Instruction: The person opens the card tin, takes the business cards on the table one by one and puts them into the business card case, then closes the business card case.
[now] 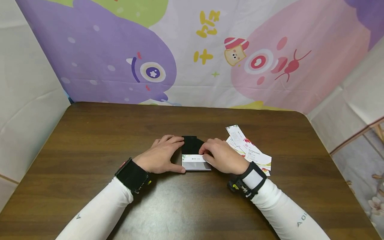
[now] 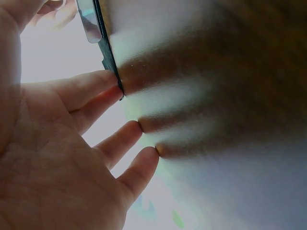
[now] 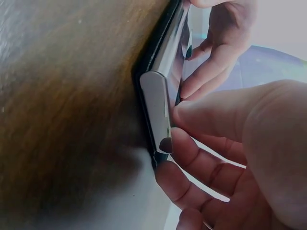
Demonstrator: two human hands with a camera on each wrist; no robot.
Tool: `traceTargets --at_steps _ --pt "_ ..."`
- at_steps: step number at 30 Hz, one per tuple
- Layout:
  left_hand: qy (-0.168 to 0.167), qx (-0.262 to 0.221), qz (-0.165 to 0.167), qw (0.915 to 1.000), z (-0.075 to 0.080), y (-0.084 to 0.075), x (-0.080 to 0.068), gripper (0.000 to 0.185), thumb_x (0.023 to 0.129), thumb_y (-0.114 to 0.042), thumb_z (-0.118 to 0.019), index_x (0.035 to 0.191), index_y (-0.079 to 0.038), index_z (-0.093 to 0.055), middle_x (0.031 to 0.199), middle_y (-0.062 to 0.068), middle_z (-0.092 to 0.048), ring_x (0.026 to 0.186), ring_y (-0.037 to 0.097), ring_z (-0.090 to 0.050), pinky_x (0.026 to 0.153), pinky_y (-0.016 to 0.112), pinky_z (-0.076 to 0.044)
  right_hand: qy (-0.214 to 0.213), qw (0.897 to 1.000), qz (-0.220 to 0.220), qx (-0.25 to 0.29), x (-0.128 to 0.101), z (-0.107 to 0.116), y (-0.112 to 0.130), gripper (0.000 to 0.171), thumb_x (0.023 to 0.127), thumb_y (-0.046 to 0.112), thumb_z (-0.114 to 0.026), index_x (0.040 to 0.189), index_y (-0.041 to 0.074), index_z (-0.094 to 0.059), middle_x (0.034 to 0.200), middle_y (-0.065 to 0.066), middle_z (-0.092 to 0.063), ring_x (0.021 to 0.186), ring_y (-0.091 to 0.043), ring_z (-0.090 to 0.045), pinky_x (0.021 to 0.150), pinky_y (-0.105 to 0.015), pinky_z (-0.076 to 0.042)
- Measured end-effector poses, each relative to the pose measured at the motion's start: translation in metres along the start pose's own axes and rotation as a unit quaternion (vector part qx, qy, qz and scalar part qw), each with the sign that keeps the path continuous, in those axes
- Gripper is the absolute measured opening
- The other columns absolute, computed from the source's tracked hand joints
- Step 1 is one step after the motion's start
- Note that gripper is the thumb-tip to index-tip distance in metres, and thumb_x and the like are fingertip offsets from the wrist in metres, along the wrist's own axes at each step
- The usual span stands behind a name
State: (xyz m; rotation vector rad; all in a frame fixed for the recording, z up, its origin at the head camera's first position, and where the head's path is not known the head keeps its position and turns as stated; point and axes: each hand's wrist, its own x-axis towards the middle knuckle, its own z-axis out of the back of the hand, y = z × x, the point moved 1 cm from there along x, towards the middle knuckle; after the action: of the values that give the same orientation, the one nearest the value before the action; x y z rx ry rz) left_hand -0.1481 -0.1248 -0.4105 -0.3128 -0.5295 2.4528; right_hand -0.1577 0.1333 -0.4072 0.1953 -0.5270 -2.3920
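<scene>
A black card holder (image 1: 192, 146) with a silver front part (image 1: 195, 165) lies flat on the brown wooden table (image 1: 114, 133), at its middle. My left hand (image 1: 175, 155) rests against the holder's left side, fingers fairly straight, thumb along the near corner. In the left wrist view that hand (image 2: 115, 139) has its fingertips on the table, the index finger touching the holder's edge (image 2: 106, 45). My right hand (image 1: 210, 155) grips the right side. In the right wrist view the right hand (image 3: 177, 141) pinches the silver part (image 3: 160, 96), thumb on top and fingers curled under the edge.
Several white business cards (image 1: 252, 151) lie fanned on the table just right of my right hand. A colourful cartoon cloth (image 1: 192, 53) hangs behind the table's far edge. The table's corners are rounded, and a floor shows at far right.
</scene>
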Motion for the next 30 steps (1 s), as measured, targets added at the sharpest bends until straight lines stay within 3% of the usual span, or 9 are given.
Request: traceTargets --at_steps 18,30 --pt "0.002 0.004 0.002 1.0 0.001 -0.001 -0.001 0.098 0.085 -0.058 -0.084 0.157 -0.002 -0.05 0.165 0.01 -0.042 0.152 0.036 -0.031 0.116 0.064 -0.03 -0.029 0.999 -0.013 0.015 -0.017 0.024 -0.011 0.019 0.1 0.015 -0.075 0.118 0.011 -0.074 0.106 0.002 -0.068 0.1 -0.02 -0.063 0.088 -0.041 -0.052" --pt "0.006 0.003 0.001 1.0 0.0 -0.001 -0.001 0.098 0.086 -0.058 -0.084 0.158 -0.003 -0.048 0.166 0.01 -0.041 0.153 0.035 -0.029 0.117 0.063 -0.029 -0.047 0.997 -0.058 0.014 -0.041 0.041 -0.029 0.024 0.098 0.014 -0.077 0.121 0.009 -0.073 0.111 -0.002 -0.07 0.101 -0.021 -0.064 0.09 -0.044 -0.052"
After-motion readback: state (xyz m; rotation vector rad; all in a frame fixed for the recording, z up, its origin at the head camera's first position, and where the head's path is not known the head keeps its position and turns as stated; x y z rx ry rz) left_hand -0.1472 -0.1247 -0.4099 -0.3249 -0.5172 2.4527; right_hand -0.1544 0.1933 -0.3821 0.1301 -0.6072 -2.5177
